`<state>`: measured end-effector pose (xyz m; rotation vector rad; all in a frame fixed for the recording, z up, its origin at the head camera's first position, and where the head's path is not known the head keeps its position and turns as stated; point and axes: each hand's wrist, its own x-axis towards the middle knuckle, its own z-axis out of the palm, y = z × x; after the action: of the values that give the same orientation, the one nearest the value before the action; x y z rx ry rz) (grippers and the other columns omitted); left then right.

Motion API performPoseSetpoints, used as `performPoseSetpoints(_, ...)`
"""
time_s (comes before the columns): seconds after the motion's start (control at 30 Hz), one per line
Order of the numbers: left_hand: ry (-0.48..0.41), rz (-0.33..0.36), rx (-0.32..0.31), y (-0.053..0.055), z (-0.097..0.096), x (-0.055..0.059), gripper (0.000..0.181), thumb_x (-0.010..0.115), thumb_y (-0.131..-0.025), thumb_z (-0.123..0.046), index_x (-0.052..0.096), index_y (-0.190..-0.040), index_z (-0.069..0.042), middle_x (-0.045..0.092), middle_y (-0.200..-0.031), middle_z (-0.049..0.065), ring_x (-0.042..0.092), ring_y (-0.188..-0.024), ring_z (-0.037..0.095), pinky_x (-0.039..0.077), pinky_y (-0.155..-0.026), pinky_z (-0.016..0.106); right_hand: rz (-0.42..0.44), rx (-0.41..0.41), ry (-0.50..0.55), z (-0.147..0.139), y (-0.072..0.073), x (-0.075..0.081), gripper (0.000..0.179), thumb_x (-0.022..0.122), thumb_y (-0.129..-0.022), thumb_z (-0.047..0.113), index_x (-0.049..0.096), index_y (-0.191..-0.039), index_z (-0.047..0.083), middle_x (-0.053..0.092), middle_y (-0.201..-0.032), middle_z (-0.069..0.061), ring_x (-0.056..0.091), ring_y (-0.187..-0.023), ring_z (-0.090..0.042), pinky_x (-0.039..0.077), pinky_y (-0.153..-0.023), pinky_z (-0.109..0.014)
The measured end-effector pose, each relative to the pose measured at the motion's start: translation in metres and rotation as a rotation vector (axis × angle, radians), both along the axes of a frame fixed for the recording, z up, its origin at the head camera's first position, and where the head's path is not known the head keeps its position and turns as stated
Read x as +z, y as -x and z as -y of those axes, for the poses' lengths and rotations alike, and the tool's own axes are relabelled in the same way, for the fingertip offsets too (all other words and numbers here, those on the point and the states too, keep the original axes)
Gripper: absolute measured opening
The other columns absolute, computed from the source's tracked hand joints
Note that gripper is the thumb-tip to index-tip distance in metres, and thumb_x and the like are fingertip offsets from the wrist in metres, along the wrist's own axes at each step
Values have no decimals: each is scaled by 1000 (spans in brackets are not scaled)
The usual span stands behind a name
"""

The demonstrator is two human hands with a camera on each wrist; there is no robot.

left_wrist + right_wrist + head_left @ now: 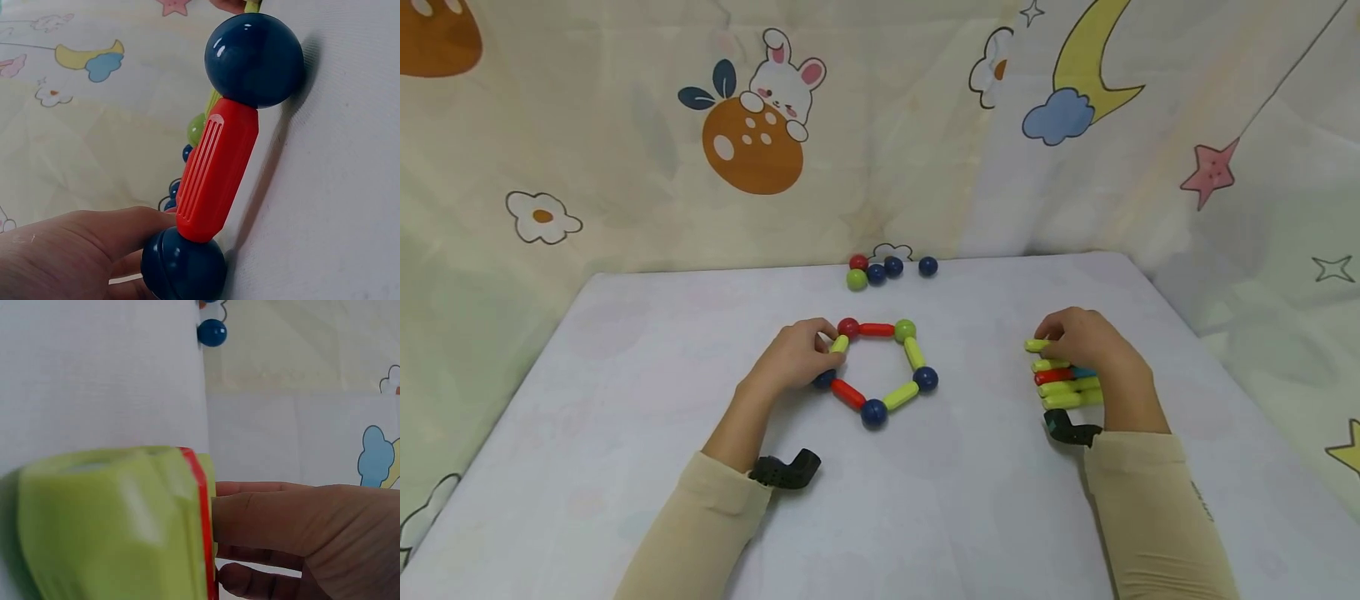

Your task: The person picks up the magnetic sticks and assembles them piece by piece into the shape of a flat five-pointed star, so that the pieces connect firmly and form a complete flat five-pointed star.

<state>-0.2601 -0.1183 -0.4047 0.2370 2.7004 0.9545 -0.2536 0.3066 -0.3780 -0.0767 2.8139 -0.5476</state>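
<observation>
A five-sided ring of magnetic rods and balls lies mid-table. My left hand (793, 357) pinches its yellow-green rod (840, 343) at the left, between a red ball (847, 328) and a partly hidden blue ball (823, 379). From that blue ball a red rod (219, 169) runs to another blue ball (253, 59) in the left wrist view. A green ball (905, 331) forms the far right corner. At the right, my right hand (1086, 337) pinches a yellow-green magnetic rod (1037, 345) by the far end of a row of rods. My palm hides part of that row.
Several loose balls, including a green ball (857, 279) and a blue ball (928, 266), sit along the table's back edge. Below my right hand lie a red rod (1053, 377) and yellow-green rods (1062, 401). Black wrist devices (786, 470) sit on both wrists. A printed cloth hangs behind.
</observation>
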Motion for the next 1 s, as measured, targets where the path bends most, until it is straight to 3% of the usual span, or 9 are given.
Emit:
performPoseSetpoints(0.37,-12,6,5,1,0,2,38,72,-95,-29,67,-128,-11,69,-103,10,62,-88,25,53,-74,31,-19,-4,22,0,-2,4,40,61,-101,26,62,-133,2,64,-126,-26,60,-105,-36,52,-88,-50)
performPoseSetpoints(0.6,-13,-5,4,1,1,3,38,72,-95,-29,67,-128,-10,69,-102,10,62,-88,25,53,-74,31,-117,-15,94,9,0,11,43,60,-104,30,58,-137,3,62,-127,-25,66,-98,-33,57,-79,-41)
performPoseSetpoints(0.8,-18,-8,8,0,1,4,38,71,-95,-29,67,-127,-10,70,-102,10,62,-88,25,53,-74,32,-201,37,142,32,3,11,38,61,-104,29,63,-135,6,64,-123,-21,60,-112,-37,54,-85,-45)
performPoseSetpoints(1.0,-48,-5,-1,-1,2,-1,35,68,-98,-31,68,-126,-10,69,-103,10,62,-89,25,52,-75,32,-196,74,157,61,12,5,35,62,-102,26,66,-132,9,64,-120,-17,60,-109,-35,53,-88,-46)
